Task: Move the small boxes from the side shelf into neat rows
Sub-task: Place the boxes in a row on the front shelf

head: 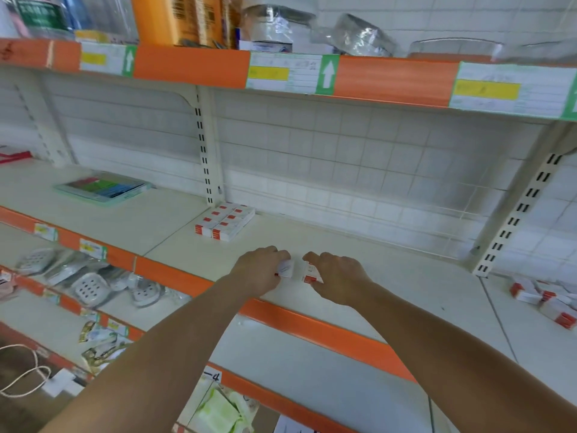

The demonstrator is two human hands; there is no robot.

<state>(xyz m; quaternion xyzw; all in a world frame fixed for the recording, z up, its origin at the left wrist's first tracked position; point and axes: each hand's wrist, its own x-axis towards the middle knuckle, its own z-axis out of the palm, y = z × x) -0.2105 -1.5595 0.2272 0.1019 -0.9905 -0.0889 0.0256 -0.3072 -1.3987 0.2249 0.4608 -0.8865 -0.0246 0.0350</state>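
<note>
Both hands are over the front of the cream middle shelf (390,270). My left hand (259,270) grips a small white box with red marks (285,269). Just to its right, my right hand (335,276) grips a second small white and red box (310,274). The two boxes are a small gap apart. At the back left of this shelf bay, several of the same boxes (224,221) lie in neat rows against the upright. A loose heap of the same small boxes (544,300) lies on the side shelf at the far right.
A flat green pack (103,186) lies on the shelf bay to the left. The orange shelf edge (312,326) runs under my wrists. Packed soap dishes (90,287) fill the lower shelf at left. Jars and an orange box stand on the top shelf.
</note>
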